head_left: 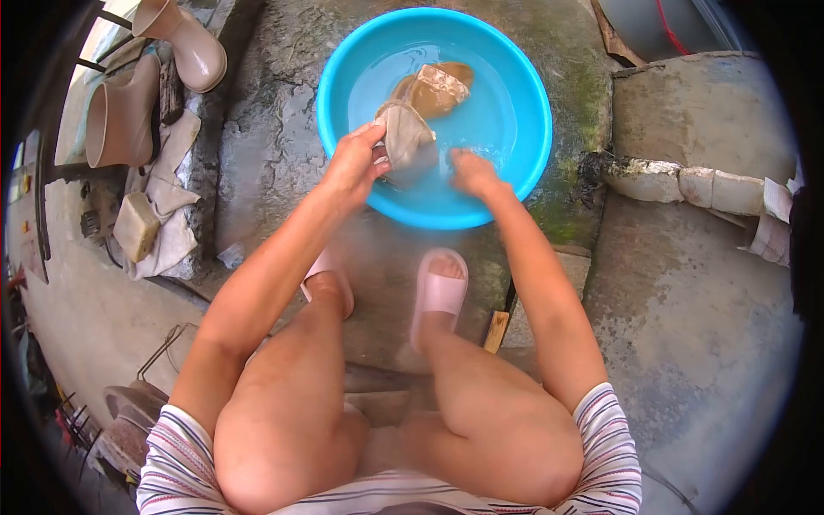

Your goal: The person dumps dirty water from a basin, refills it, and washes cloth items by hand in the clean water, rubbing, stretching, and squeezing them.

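Note:
A round blue basin (534, 142) holds cloudy water. Pinched between the thumb and fingers of my left hand (354, 163), at the basin's near left rim, is a grey-beige slipper (407, 136), tilted, its lower end by the water. Just beyond it a tan slipper (442, 96) with a shiny, patterned strap lies in the water, partly overlapped. My right hand (474, 174) is low over the near right side of the basin, apart from both slippers. Its fingers are curled and slightly blurred; whatever they may hold is hidden.
Beige rubber boots (124, 116) stand at the left by a ledge, with a bar of soap (136, 227) on a cloth (172, 184). My feet in pink slides (440, 287) are just below the basin. A pale pipe (687, 183) runs along the right.

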Demonstrator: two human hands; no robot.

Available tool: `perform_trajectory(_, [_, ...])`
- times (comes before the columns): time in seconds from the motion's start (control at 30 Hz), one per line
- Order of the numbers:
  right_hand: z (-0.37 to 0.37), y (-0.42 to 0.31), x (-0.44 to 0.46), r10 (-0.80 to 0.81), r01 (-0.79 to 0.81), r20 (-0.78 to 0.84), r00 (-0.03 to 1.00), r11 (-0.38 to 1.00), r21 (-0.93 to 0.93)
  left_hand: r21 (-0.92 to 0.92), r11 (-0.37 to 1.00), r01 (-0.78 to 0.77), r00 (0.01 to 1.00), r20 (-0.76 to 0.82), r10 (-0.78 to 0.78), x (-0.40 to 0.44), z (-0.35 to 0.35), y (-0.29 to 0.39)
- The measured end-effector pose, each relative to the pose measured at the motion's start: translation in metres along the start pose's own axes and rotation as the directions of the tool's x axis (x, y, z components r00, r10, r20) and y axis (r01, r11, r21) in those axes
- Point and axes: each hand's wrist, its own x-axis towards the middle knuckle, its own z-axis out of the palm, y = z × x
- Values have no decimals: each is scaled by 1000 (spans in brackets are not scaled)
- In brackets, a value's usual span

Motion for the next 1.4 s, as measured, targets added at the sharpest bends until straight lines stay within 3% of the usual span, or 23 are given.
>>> perform_trajectory(0.03, [-13,-9,3,-3,3,0,1000,1000,-3,11,1000,0,1000,3,0,0,0,1])
perform_trajectory(0.1, [-55,-28,5,247,-207,-178,953,955,214,13,1000,1,1000,2,-1,0,0,-1])
perform_trajectory(0.13, [-75,-37,4,247,-208,-176,953,955,213,25,1000,-7,1000,11,7,2,0,-1])
perform_trajectory(0.17, [-97,-46,1,296,-133,-182,938,790,599,37,999,-15,1000,21,14,3,0,-1])
perform_trajectory(0.2, [-112,-54,-2,343,-23,-167,924,486,874,34,999,-14,1000,25,13,1,2,-1])
perform_trajectory(0.23, [-122,-63,-6,344,-25,-168,924,492,870,55,998,-14,1000,17,13,-1,5,1])
perform_trajectory(0.3, [-131,-79,-9,233,-75,9,972,277,958,74,997,-17,1000,6,16,-3,9,2])
perform_trajectory(0.4, [-110,-75,-2,222,-35,-18,975,232,972,91,996,-1,1000,8,0,-8,15,7])
perform_trajectory(0.47, [-111,-79,-6,214,-34,-19,977,240,970,268,963,-33,995,-79,56,-18,26,20])
perform_trajectory(0.5, [-112,-80,-8,204,-31,-23,979,254,967,269,963,-30,996,-77,52,-15,24,17])
perform_trajectory(0.57, [-109,-77,-8,203,-14,-43,978,272,962,391,917,-80,997,50,65,-5,19,12])
perform_trajectory(0.73, [-111,-75,-12,193,-62,11,981,261,963,339,935,-106,994,49,95,2,18,0])
perform_trajectory(0.83, [-113,-78,-15,192,-80,44,980,185,979,335,937,-102,995,40,94,1,19,0])
perform_trajectory(0.93, [-111,-81,-15,142,30,-39,989,64,997,371,926,-70,997,60,51,1,17,1])
perform_trajectory(1.0, [-108,-70,-13,170,-139,123,978,80,987,410,911,-43,997,82,10,2,18,1])
perform_trajectory(1.03, [-112,-66,-12,169,-140,125,978,80,987,353,933,-68,996,83,41,3,19,0])
perform_trajectory(1.1, [-120,-57,-12,279,-86,142,950,-202,976,295,951,-93,994,79,72,5,16,1])
perform_trajectory(1.13, [-127,-58,-13,276,-88,142,951,-201,976,343,931,-127,988,131,87,9,11,3])
perform_trajectory(1.2, [-146,-62,-17,312,57,62,948,-357,932,382,909,-169,978,182,106,14,5,-1])
perform_trajectory(1.27, [-158,-61,-17,296,78,49,954,-400,913,556,742,-375,906,388,167,16,4,-9])
perform_trajectory(1.33, [-168,-63,-17,267,164,-29,963,-499,851,553,732,-397,896,406,179,17,8,-18])
perform_trajectory(1.4, [-175,-59,-15,261,185,-52,964,-516,836,567,788,-239,879,471,-73,18,13,-21])
